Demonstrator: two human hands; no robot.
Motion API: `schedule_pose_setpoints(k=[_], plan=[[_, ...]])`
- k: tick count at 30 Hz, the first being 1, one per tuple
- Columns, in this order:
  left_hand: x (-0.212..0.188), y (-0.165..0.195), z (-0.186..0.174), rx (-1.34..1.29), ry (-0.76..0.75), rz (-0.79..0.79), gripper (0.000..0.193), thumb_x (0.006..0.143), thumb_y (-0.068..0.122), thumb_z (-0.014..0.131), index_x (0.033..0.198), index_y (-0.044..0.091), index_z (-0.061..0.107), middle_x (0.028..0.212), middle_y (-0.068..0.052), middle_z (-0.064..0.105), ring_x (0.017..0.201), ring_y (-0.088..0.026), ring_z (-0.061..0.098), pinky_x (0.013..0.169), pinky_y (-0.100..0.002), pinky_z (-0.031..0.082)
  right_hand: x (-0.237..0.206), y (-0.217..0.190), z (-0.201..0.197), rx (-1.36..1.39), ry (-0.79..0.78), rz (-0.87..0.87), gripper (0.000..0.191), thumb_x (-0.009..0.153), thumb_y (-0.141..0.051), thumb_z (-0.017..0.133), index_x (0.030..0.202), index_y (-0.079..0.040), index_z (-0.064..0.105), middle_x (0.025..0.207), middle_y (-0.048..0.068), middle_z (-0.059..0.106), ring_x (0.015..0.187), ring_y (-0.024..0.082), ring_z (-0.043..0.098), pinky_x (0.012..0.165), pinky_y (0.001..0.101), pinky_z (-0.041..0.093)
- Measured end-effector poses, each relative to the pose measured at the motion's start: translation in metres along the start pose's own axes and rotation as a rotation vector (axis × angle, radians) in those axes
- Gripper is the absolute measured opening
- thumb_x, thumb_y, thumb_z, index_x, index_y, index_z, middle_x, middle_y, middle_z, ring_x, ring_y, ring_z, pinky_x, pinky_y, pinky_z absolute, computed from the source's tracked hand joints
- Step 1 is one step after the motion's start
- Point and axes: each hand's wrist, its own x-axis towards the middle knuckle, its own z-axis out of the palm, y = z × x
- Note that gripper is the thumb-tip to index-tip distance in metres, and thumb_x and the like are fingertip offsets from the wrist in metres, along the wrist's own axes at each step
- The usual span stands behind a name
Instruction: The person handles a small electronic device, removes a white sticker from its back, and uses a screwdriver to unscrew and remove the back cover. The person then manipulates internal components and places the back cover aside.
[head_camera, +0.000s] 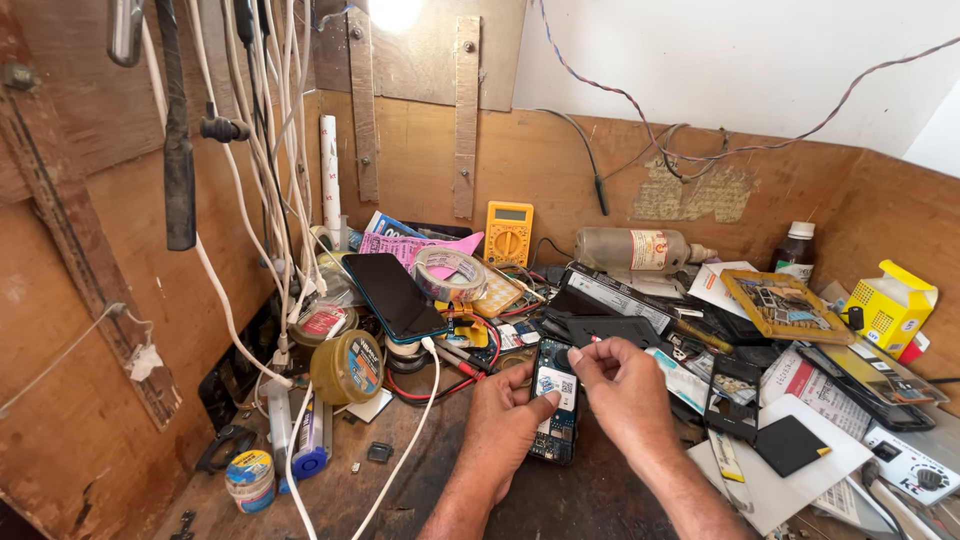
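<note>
An opened phone (555, 405) with its dark circuit board showing lies on the wooden bench in the middle. My left hand (505, 420) grips its left edge with the thumb on top. Over its top right corner, my right hand (622, 385) has its fingertips pinched together on the upper end of the phone. Whether anything small sits between those fingertips cannot be told.
A black smartphone (395, 295) on a white cable, a tape roll (450, 273), a yellow multimeter (509, 233), round tins (347, 367), a lying bottle (635, 249), a yellow box (893, 305), papers and phone parts crowd the bench. White cables (270, 180) hang at left.
</note>
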Motion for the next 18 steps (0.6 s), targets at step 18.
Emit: schedule_pose_setpoints(k=[18], plan=[[0.005,-0.003,-0.002,-0.094,-0.028,-0.001,0.034,0.088,-0.002,0.064,0.122,-0.006,0.067,0.088,-0.017,0.079,0.07,-0.017,0.075,0.061,-0.029,0.061,0.081,0.034,-0.063,0.189,-0.062,0.142,0.027,0.091,-0.021,0.076,0.09,0.006,0.074,0.074,0.006,0.065,0.062,0.012,0.053,0.051,0.0298,0.045]])
